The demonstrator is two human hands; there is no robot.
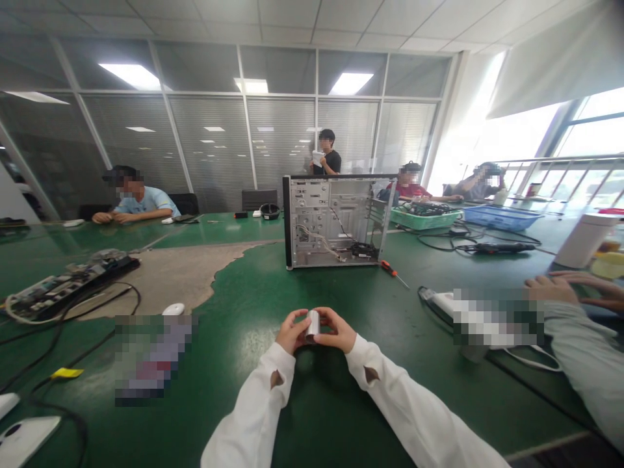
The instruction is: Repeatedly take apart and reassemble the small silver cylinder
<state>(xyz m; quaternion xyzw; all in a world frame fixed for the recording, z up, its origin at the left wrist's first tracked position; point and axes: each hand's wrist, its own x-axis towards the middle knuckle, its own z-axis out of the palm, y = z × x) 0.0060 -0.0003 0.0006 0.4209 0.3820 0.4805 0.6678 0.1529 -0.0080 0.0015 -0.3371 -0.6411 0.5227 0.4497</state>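
A small silvery metal cylinder is pinched between both hands just above the green table: left hand fingers curl round its left side, right hand fingers grip its right; the open grey computer case stands beyond

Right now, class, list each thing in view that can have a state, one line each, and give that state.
Computer case: upright, side panel off, insides and cables exposed.
Small silver part: held off the table between both hands.
Left hand: closed on the part.
Right hand: closed on the part.
Screwdriver: lying flat on the green table, untouched.
Green tray: filled with items.
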